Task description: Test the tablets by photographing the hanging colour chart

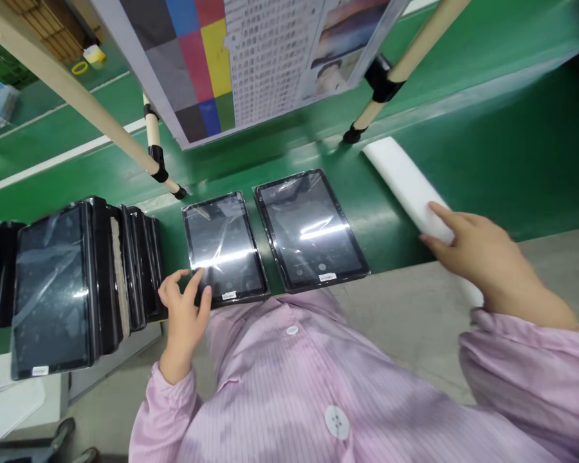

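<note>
Left hand (183, 315) — at tablet (226, 247) in clear film (203, 213).

Factory workshop, indicated by green desk (386, 235), tablets (53, 289) in quantity at nine o'clock, chart (193, 64) at twelve, smock (280, 386) at six.

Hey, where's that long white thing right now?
In the head view, the long white thing is right of the rightmost tablet, with the right hand on its lower part.
</note>
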`<state>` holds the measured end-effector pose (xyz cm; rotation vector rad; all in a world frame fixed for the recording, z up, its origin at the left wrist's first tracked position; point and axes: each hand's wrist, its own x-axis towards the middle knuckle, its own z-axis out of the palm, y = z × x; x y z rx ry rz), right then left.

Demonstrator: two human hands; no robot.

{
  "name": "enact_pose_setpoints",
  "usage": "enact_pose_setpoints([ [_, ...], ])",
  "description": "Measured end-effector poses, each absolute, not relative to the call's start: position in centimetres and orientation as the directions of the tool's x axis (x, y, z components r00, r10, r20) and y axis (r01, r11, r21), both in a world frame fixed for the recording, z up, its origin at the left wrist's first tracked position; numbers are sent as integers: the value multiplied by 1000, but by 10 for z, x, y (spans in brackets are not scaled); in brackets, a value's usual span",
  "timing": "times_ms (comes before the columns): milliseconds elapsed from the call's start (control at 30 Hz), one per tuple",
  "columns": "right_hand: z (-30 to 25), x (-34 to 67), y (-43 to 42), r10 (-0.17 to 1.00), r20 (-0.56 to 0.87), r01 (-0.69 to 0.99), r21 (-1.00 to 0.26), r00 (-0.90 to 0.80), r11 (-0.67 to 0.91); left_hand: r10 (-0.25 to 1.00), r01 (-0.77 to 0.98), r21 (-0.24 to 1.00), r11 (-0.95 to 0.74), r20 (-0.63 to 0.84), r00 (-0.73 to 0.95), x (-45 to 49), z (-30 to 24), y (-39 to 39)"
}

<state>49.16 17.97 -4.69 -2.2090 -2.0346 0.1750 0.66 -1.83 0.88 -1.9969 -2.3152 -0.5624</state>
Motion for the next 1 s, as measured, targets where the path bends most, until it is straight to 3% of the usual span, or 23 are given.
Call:
enact_pose_setpoints([
  [133,-17,481,175,966,72,936,-277,247,-219,965,959,282,1,252,-75,21,6,-33],
  [233,5,454,172,947,159,901,-384,278,-200,973,949,313,-38,230,-37,31,4,-39],
  [333,15,426,167,894,406,899,-439,192,6,976,944,328,-39,213,-34,39,2,-45],
  [400,19,410,165,869,495,877,-417,1,237,979,943,332,-32,202,-38,43,2,-47],
  [500,21,389,169,842,390,767,-382,-373,516,981,945,326,-27,191,-38,45,3,-48],
  [600,15,373,179,800,241,727,-333,-550,600,983,952,306,-18,177,-39,45,3,-48],
  [700,3,368,188,780,177,717,-313,-600,623,988,957,289,26,137,-68,45,0,-50],
  [1000,-5,372,194,753,240,694,-295,-612,657,978,969,210,128,135,-158,50,-10,-54],
])
